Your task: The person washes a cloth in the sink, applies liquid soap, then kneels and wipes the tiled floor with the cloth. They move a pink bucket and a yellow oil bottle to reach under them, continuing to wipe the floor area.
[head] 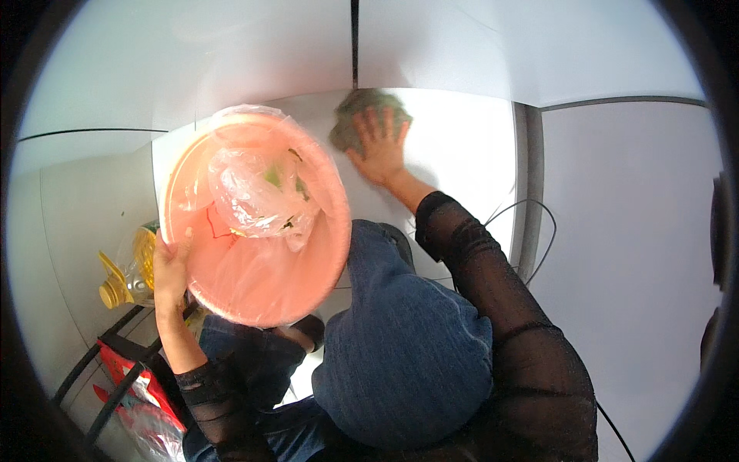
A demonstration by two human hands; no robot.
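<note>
My left hand grips the left rim of a round pink plastic bin, thumb over the edge. A clear plastic bag lines the bin, and a crumpled clear bag with green leafy scraps lies inside. Ahead and to the right, my right hand presses flat, fingers spread, on a grey-green cloth on the pale floor. The cloth looks slightly blurred, and part of it is hidden under the hand.
White cabinet fronts rise ahead. On the left are a clear bottle of yellow oil, a black metal rack and red packaging. A thin dark cable loops at the right. My denim-covered knee is close to the bin.
</note>
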